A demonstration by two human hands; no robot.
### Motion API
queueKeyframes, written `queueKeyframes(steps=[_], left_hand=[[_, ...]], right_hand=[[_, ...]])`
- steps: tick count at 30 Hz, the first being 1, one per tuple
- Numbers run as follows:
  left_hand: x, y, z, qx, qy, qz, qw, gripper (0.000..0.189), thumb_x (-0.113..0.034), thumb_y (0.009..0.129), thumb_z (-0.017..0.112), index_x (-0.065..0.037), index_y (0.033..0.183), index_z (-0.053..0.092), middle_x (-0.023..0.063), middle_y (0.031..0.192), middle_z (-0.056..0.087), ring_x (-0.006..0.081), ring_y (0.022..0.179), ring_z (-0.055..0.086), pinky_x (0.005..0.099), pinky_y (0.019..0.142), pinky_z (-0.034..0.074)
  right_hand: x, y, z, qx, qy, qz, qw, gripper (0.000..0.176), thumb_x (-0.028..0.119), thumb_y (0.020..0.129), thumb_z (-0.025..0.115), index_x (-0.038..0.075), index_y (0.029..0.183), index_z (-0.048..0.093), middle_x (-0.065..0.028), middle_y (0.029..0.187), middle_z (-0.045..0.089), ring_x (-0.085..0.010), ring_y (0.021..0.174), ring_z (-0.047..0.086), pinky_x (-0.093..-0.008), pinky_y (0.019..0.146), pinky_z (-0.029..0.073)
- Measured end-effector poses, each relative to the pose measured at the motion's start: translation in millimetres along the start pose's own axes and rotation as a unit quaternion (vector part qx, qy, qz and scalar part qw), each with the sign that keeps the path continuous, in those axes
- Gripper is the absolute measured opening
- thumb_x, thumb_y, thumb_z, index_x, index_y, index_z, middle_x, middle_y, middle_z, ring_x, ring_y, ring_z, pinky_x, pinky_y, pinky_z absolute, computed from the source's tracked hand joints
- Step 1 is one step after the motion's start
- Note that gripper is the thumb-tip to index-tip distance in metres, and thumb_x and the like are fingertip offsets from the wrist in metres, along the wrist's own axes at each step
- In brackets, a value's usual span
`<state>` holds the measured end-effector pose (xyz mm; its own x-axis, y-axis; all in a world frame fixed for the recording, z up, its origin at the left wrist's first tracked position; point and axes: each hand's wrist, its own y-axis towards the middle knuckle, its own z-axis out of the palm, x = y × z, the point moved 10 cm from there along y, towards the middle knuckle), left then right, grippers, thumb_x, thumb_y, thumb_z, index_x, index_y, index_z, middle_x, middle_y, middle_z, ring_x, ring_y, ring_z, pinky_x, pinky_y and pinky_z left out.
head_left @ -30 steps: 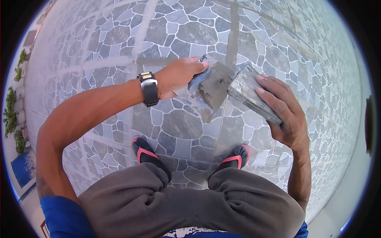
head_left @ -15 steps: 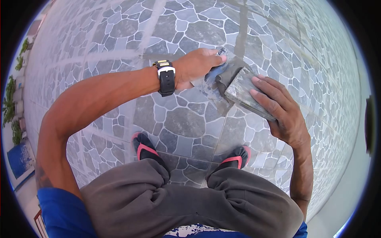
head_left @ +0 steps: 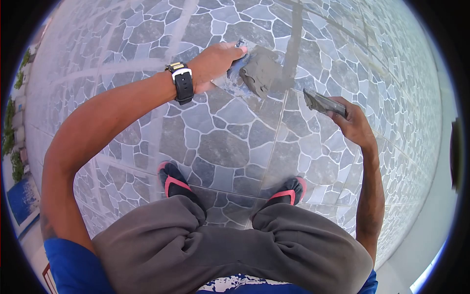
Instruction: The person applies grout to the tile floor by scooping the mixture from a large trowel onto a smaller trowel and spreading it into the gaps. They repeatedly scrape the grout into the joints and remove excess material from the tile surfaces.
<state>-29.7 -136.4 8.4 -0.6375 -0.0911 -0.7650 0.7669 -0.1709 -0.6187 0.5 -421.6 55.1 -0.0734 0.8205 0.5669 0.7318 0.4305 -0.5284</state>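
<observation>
Hands apart: left hand (head_left: 211, 62) grips smeared sheet (head_left: 229, 84), right hand (head_left: 358, 126) clamped on block (head_left: 335, 105), its forward-left end coated. Grey paste (head_left: 262, 70) on sheet, forward-left of block; block's long axis points roughly at it, left hand nearer

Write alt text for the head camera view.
A person's left hand holds a smeared plate bearing grey paste; the right hand, apart from it, grips a paste-smeared block. Below are a stone-patterned floor and two sandalled feet.
</observation>
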Motion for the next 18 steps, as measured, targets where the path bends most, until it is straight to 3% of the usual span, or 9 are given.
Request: queueKeyframes(steps=[2,5,6,9,14,18], left_hand=[[12,5,-15,0.007,0.017,-0.007,1.000,0.044,-0.039,0.100,0.049,-0.003,0.126,0.053,0.0040,0.110,0.059,0.0120,0.097,0.059,0.0340,0.080,0.054],[24,0,-28,-0.019,0.063,-0.016,0.998,0.044,-0.038,0.100,0.048,-0.003,0.126,0.052,0.0039,0.110,0.058,0.0118,0.098,0.059,0.0338,0.081,0.054],[28,-3,-28,-0.009,0.058,-0.038,0.998,0.044,-0.036,0.100,0.049,-0.003,0.128,0.052,0.0041,0.111,0.059,0.0117,0.099,0.060,0.0330,0.081,0.055],[36,-4,-29,0.004,0.041,-0.042,0.998,0.045,-0.036,0.100,0.050,-0.003,0.130,0.051,0.0042,0.111,0.060,0.0115,0.098,0.061,0.0322,0.080,0.055],[39,-7,-25,0.003,0.009,-0.037,0.999,0.044,-0.035,0.100,0.051,-0.003,0.130,0.051,0.0042,0.111,0.062,0.0114,0.095,0.062,0.0316,0.079,0.056],[36,-8,-27,-0.014,0.016,-0.031,0.999,0.044,-0.035,0.100,0.051,-0.002,0.130,0.051,0.0047,0.112,0.062,0.0111,0.095,0.062,0.0308,0.079,0.056]], right_hand=[[-32,17,8,-0.051,-0.007,0.015,0.999,0.032,0.006,0.085,0.058,0.004,0.116,0.063,-0.0147,0.098,0.069,-0.0348,0.089,0.064,-0.0383,0.077,0.049],[-25,32,20,-0.135,-0.050,-0.093,0.985,0.027,0.009,0.087,0.061,-0.003,0.111,0.062,-0.0154,0.082,0.065,-0.0271,0.072,0.058,-0.0352,0.073,0.047],[-23,38,28,-0.169,-0.137,-0.163,0.963,0.029,0.006,0.082,0.061,-0.001,0.110,0.061,-0.0181,0.093,0.065,-0.0338,0.086,0.061,-0.0398,0.079,0.048],[-4,43,51,-0.252,-0.254,-0.271,0.894,0.022,0.002,0.074,0.059,0.002,0.096,0.060,-0.0173,0.087,0.058,-0.0351,0.085,0.055,-0.0409,0.077,0.046],[-11,63,125,-0.263,-0.439,-0.271,0.815,0.023,0.001,0.066,0.065,0.003,0.089,0.059,-0.0146,0.087,0.055,-0.0338,0.084,0.053,-0.0424,0.076,0.047],[-1,64,91,-0.134,-0.333,-0.231,0.904,0.016,-0.001,0.067,0.061,0.003,0.082,0.061,-0.0159,0.088,0.056,-0.0343,0.086,0.054,-0.0424,0.072,0.048]])
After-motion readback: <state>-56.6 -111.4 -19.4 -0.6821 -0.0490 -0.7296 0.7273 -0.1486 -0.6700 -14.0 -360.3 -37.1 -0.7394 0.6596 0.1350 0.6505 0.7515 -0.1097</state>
